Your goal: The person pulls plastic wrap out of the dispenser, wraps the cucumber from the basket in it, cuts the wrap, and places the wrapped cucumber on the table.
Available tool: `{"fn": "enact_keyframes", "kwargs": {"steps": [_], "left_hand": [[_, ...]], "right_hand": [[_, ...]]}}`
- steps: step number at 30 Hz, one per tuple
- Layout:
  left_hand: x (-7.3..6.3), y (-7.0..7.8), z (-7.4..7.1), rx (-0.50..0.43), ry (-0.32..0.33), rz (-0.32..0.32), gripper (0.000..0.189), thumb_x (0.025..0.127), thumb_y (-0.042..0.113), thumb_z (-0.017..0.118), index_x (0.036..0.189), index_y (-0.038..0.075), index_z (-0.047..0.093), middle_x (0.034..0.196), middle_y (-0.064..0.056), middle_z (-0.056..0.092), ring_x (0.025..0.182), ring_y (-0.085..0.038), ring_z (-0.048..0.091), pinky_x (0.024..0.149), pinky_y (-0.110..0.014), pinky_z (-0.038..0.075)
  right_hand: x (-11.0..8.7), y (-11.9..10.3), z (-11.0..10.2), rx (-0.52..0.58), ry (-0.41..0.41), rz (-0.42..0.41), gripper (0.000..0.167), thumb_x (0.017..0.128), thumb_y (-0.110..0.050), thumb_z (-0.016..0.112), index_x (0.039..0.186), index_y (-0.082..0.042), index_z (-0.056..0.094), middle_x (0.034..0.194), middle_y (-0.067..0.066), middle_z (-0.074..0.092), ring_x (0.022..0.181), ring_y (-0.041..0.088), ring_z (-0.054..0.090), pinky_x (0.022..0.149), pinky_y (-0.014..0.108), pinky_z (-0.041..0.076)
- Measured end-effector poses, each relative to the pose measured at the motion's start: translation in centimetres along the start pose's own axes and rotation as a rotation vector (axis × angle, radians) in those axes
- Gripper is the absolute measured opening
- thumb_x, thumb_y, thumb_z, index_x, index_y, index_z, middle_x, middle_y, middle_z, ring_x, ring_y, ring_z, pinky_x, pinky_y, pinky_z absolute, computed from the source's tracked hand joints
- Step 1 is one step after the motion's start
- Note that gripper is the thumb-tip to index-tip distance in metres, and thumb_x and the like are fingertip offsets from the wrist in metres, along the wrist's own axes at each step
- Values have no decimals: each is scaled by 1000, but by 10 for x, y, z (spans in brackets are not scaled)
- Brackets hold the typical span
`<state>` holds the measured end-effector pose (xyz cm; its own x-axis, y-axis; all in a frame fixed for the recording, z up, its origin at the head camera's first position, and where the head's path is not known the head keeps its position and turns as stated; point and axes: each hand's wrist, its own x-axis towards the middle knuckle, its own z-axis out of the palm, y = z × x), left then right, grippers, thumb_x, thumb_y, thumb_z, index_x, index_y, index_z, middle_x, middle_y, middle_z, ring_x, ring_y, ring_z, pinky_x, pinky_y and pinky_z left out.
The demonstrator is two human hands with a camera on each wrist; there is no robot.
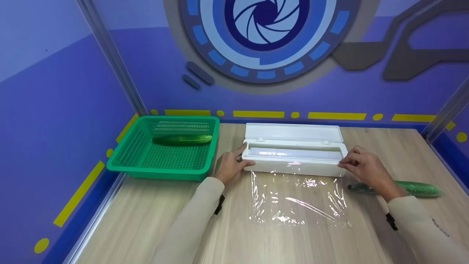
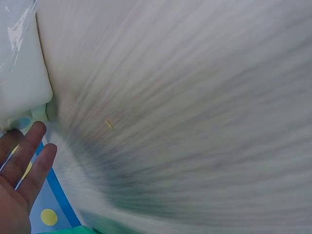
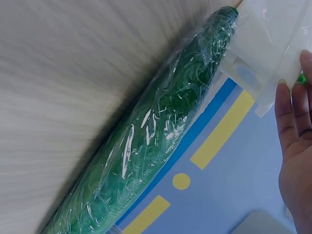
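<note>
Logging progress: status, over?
Left hand holds white dispenser, right hand at its right corner. Clear film out front. Possible snag: wrapped cucumber near right hand.

Bench (image 1: 146, 212): pale wood-grain top. Back wall (image 1: 146, 55): blue-violet, printed with round shutter-like emblem (image 1: 265, 13), grey angular shapes (image 1: 403, 55) at upper right, yellow bars (image 1: 258, 114) and dots along foot. Left wall (image 1: 44, 110): similar colours, paler above. Metal posts (image 1: 110, 55): one at each rear corner.

there are two cucumbers (image 1: 182, 140) (image 1: 421, 189), one green basket (image 1: 157, 171) and one cling film dispenser (image 1: 293, 132). there is one film roll (image 1: 293, 153) and one bench (image 1: 293, 245).
</note>
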<state>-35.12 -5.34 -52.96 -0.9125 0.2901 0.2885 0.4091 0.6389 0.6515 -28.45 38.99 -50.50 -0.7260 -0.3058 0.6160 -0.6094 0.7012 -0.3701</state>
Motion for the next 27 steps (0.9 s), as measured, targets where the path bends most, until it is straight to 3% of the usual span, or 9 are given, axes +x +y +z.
{"fn": "enact_keyframes", "kwargs": {"steps": [11,18,27], "left_hand": [[0,-1,0,19,-4,-1,82,89,42,84,157,10,51,148,-14,59,124,-22,66,101,-39,54],[1,-2,1,24,-7,-6,82,89,43,83,157,10,51,143,-17,63,106,-17,66,95,-38,56],[0,1,-2,-5,-33,-16,81,90,39,84,158,9,50,147,-15,59,122,-20,65,103,-40,53]], "right_hand": [[1,1,0,11,-7,-6,28,71,16,90,85,-6,80,85,-1,62,73,6,55,63,10,43],[1,2,1,10,-10,-8,28,71,16,90,85,-5,80,85,-1,62,73,5,56,63,10,44],[2,-1,-2,0,-33,33,25,74,12,91,86,-7,80,84,-3,60,71,4,54,63,10,43]]}}
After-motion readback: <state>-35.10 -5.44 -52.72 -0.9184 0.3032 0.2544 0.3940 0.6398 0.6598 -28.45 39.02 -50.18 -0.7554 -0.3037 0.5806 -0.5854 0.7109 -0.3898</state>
